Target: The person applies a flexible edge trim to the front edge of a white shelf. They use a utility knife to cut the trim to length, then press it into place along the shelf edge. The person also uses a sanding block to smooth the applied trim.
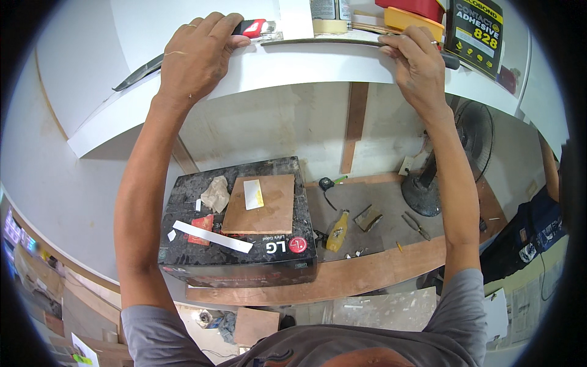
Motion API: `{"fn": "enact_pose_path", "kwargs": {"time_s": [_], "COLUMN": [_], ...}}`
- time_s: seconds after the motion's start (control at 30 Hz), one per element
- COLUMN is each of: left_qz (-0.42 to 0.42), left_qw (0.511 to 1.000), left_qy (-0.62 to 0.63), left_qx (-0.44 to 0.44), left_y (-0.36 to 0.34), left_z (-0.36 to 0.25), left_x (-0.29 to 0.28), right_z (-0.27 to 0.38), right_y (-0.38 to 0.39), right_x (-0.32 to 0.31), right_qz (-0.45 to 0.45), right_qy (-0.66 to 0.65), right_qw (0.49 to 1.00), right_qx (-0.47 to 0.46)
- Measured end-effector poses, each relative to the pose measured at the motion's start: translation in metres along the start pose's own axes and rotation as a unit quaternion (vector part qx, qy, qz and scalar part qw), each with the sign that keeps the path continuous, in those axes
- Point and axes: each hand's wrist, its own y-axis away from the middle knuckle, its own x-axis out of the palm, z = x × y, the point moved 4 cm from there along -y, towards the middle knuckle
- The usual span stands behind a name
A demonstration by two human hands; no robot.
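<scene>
Both hands grip the white shelf board (306,64), long axis left-right: left hand (199,52) pinning a red-handled knife (254,27), right hand (416,61) clasping its edge.

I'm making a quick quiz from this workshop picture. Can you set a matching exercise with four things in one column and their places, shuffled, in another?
Things:
1. left hand
2. yellow bottle
3. plywood square
4. standing fan

Places:
A. lying on the black box
B. on the floor at the right, beside the right forearm
C. pressed on the white shelf's front edge
D. lying on the floor right of the black box

Pairs: 1-C, 2-D, 3-A, 4-B
</scene>
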Motion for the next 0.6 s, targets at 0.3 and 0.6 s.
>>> {"fn": "enact_pose_path", "kwargs": {"time_s": [0.3,0.6], "left_qz": [0.030,0.010], "left_qw": [0.999,1.000], "left_qy": [-0.002,-0.002], "left_qx": [-0.016,-0.008], "left_y": [-0.002,0.000], "left_z": [-0.001,0.000], "left_x": [-0.001,-0.001], "right_z": [0.008,0.008], "right_y": [-0.001,-0.001], "right_x": [-0.002,0.002], "right_qz": [-0.045,-0.014], "right_qy": [0.005,-0.003], "right_qw": [0.999,1.000], "right_qx": [-0.006,-0.008]}}
